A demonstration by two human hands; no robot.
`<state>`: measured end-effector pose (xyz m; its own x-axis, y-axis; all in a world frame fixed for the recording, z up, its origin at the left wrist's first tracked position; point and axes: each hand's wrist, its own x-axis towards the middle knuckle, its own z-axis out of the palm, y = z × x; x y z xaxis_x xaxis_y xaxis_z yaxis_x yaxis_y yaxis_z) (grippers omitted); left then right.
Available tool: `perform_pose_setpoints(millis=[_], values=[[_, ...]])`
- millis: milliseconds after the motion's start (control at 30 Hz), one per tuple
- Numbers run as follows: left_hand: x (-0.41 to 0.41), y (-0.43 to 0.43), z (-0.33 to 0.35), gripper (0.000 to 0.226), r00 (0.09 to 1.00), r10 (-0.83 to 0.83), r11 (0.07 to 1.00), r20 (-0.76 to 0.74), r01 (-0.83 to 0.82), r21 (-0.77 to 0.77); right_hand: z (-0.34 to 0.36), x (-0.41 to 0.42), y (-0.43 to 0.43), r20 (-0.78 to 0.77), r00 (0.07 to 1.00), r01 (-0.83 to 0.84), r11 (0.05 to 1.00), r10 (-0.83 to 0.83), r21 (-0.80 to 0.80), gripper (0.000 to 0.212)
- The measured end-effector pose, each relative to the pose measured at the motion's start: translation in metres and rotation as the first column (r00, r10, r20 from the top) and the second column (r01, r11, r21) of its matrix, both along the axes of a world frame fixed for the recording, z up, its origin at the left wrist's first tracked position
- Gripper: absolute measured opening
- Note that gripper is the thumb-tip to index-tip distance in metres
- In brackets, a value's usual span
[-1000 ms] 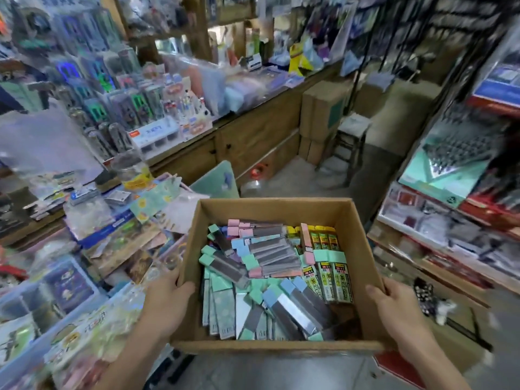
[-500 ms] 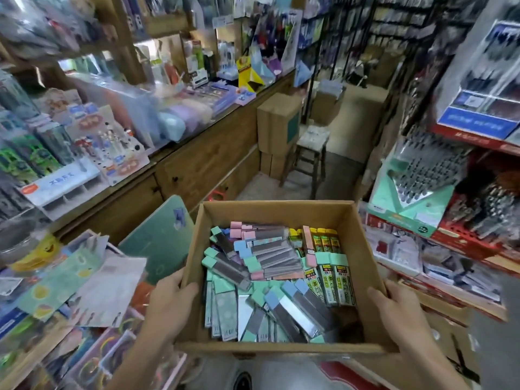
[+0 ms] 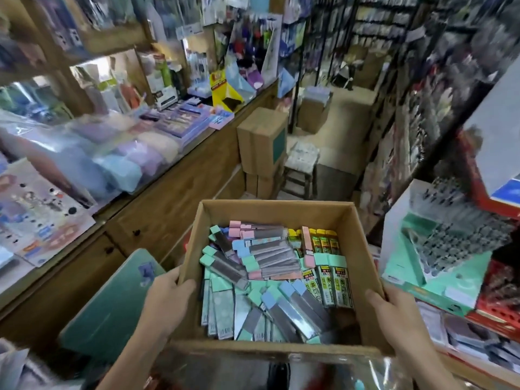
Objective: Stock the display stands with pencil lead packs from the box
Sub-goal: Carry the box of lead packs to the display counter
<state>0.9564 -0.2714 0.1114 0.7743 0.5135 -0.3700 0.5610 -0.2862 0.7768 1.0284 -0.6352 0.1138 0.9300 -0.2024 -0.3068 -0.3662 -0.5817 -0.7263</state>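
Left grip and right grip are bare, likewise left forearm and right forearm.

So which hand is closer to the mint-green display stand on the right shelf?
Right. The right hand grips the right wall of the box, close beside the mint-green display stand; the left hand grips the left wall, the whole box between it and the stand.

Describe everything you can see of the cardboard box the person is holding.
The cardboard box is plain brown, open-topped and roughly square, held up in a shop aisle. The left hand grips its left wall and the right hand its right wall, thumbs hooked over the rim. Inside lie pencil lead packs, flat and jumbled, with mint, blue, pink and yellow ends, covering most of the floor.
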Motion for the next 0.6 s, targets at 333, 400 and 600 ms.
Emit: perform_pose_setpoints(millis=[333, 400, 600], values=[[0.188, 0.009, 0.012, 0.027, 0.997, 0.058, 0.995, -0.057, -0.054, 0.079, 0.007, 0.210, 0.015, -0.020, 0.999, -0.049, 0.998, 0.050, 0.048, 0.018], [0.226, 0.013, 0.014, 0.021, 0.995, 0.071, 0.994, -0.073, -0.065, 0.083, 0.008, 0.248, 0.018, -0.012, 0.998, -0.060, 0.998, 0.061, 0.033, 0.017], [0.356, 0.032, 0.005, 0.024, 0.997, 0.066, 0.998, -0.041, -0.066, 0.002, 0.001, 0.366, 0.034, -0.045, 0.999, -0.021, 0.999, 0.023, 0.038, 0.018]])
